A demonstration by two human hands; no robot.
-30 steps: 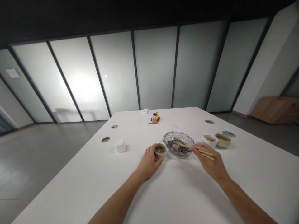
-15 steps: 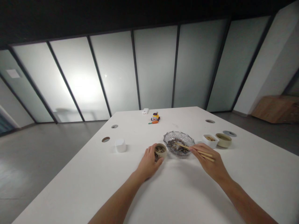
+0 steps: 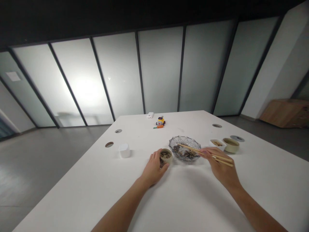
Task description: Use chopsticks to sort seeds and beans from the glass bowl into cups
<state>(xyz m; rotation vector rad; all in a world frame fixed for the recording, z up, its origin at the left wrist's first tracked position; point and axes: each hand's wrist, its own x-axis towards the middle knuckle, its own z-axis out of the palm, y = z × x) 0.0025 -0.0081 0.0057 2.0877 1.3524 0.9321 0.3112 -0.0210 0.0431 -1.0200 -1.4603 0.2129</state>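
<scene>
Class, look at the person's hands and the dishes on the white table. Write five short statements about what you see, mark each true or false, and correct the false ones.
1. The right hand holds chopsticks. True.
2. The chopstick tips reach over the glass bowl. True.
3. The left hand lies flat, away from every dish. False: it cups the small round cup.
4. The glass bowl is empty. False: it holds dark pieces.
5. A small white container stands left of the left hand. True.
</scene>
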